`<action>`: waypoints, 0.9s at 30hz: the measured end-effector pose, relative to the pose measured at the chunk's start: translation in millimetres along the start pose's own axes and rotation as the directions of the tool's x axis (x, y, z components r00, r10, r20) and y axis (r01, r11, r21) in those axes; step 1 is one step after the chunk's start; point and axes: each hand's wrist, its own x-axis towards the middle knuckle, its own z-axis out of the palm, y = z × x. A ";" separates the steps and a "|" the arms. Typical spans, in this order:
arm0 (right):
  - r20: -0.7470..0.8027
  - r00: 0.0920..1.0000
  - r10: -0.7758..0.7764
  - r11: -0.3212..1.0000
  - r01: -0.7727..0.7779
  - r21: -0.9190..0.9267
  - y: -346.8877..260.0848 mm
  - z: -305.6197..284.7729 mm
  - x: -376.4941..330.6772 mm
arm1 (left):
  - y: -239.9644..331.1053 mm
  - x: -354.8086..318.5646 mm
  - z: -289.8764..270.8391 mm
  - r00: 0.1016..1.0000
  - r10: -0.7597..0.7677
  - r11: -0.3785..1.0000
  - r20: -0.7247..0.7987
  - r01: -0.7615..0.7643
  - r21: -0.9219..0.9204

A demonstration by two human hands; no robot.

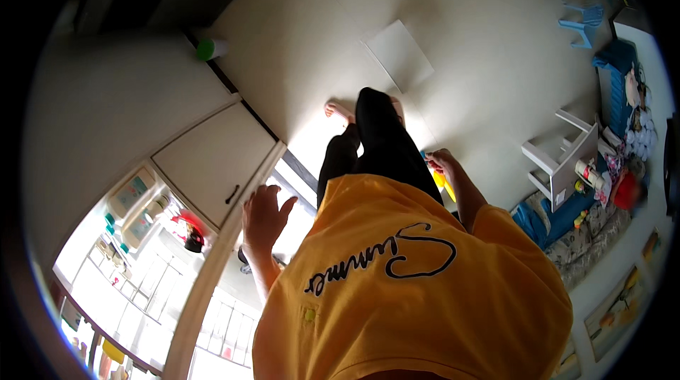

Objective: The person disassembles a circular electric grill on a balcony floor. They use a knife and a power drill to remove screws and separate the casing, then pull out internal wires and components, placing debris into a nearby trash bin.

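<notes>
One left hand (pixel 263 217) — fingers spread

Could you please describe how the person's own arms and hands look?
The left hand and right hand are bare, without visible gloves. The forearms are uncovered too. The orange-yellow T-shirt has short sleeves; dark script lettering marks its front.

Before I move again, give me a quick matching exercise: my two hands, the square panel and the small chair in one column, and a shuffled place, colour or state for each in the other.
Things:
1. left hand
2. right hand
3. square panel
4. small chair

Descriptions:
A. lying flat on the floor
B. closed on a yellow item
C. open, nothing visible in it
D. blue, toward the picture's upper right

Pairs: 1-C, 2-B, 3-A, 4-D
</notes>
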 end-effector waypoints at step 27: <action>0.037 -0.065 -0.997 -0.073 0.725 -0.685 -1119.5 402.0 -23.5 | -97.4 342.7 -136.1 0.786 -0.591 0.583 0.179 0.570 -0.579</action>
